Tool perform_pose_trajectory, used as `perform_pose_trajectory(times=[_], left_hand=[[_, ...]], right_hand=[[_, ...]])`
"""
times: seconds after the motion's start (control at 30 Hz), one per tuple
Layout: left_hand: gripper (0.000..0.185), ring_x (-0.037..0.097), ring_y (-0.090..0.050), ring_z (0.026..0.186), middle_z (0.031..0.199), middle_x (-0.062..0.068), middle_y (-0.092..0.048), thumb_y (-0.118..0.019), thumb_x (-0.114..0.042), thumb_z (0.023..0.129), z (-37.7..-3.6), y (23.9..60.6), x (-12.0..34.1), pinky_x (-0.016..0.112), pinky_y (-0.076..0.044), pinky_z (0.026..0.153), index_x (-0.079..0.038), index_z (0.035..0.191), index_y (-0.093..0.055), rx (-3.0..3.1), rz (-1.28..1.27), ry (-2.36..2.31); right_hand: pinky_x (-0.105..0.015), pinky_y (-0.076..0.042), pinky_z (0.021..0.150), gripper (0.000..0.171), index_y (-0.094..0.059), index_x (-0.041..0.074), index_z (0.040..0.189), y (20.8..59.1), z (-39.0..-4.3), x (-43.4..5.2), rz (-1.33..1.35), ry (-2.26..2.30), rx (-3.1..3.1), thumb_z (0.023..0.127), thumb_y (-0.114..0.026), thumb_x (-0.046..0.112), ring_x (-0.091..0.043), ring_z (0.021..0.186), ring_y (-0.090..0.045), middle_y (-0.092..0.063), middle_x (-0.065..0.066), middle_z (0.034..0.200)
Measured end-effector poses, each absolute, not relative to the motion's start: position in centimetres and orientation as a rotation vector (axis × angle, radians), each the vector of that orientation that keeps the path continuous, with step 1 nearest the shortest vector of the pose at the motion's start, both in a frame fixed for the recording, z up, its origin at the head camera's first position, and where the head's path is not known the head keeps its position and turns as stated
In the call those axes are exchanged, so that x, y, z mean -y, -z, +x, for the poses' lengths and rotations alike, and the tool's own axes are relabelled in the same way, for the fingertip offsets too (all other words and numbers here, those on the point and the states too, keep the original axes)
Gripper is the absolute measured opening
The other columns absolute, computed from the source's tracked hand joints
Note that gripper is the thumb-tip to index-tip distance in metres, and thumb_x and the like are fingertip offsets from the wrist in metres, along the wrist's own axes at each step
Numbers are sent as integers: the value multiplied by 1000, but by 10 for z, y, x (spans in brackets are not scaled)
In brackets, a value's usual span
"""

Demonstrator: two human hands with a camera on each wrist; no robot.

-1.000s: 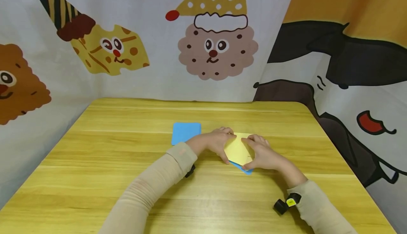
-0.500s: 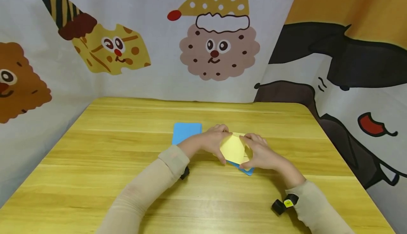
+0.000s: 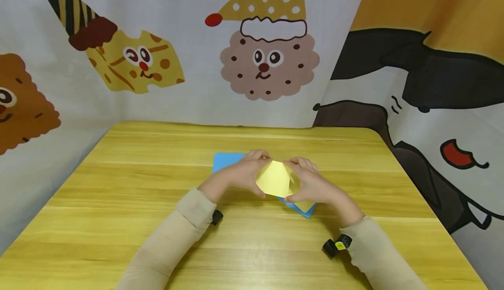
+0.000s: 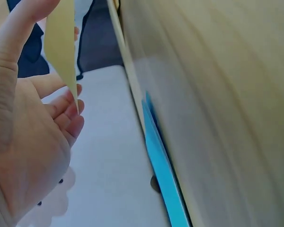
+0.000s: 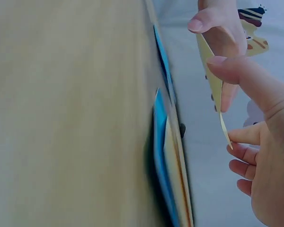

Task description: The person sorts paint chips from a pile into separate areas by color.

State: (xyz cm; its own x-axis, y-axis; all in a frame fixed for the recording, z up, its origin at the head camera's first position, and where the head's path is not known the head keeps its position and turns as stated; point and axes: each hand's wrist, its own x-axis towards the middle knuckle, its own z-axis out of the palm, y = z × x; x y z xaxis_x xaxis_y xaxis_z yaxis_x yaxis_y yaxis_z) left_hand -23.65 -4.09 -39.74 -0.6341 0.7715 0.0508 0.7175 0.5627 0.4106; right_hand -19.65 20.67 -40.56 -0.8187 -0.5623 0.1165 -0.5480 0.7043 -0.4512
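You have a pale wood-grain desk (image 3: pixel 252 255) before you, its far corners rounded and its far edge up against a hanging cloth (image 3: pixel 197 106). The cloth covers the back and both sides, printed with a cartoon biscuit (image 3: pixel 269 67) in a spotted cap, a cheese wedge (image 3: pixel 134 69) in a striped hat, a brown biscuit (image 3: pixel 27 97) at the left, and large orange, black and white shapes at the right.

Two flat blue squares lie on your desk. The left blue square (image 3: pixel 225 161) sits partly behind your left hand; the right blue square (image 3: pixel 296 208) is turned cornerwise below your right hand and bears yellow paper (image 3: pixel 305 205). The right wrist view is too blurred there to count the sheets.

Between your hands, raised clear of the desk, is a yellow sheet (image 3: pixel 273 179). Your left grip (image 3: pixel 246 172) pinches its left side, thumb nearer you and fingers beyond; your right grip (image 3: pixel 311 183) pinches its right side likewise. A black wrist camera (image 3: pixel 330 248) shows beneath your right sleeve (image 3: pixel 382 255).
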Motion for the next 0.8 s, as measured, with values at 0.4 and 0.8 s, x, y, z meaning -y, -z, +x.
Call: perform_pose_trajectory(times=[0.4, 0.8], left_hand=[[106, 28, -31, 129, 142, 11, -36, -88, -45, 60, -233, 391, 83, 44, -31, 105, 2, 143, -40, -2761, 1152, -625], [105, 32, -31, 128, 141, 13, -37, -87, -47, 62, -244, 395, 122, 53, -25, 104, 1, 143, -40, -2786, 1014, -623]], right_hand=[[-54, -19, 101, 103, -37, 2, 145, 395, -213, -166, -1007, 736, -2810, 63, -86, 40, -33, 127, -27, -36, -15, 137], [-51, -18, 106, 104, -33, 5, 149, 405, -241, -128, -1007, 724, -2737, 67, -85, 41, -28, 131, -24, -33, -10, 142]])
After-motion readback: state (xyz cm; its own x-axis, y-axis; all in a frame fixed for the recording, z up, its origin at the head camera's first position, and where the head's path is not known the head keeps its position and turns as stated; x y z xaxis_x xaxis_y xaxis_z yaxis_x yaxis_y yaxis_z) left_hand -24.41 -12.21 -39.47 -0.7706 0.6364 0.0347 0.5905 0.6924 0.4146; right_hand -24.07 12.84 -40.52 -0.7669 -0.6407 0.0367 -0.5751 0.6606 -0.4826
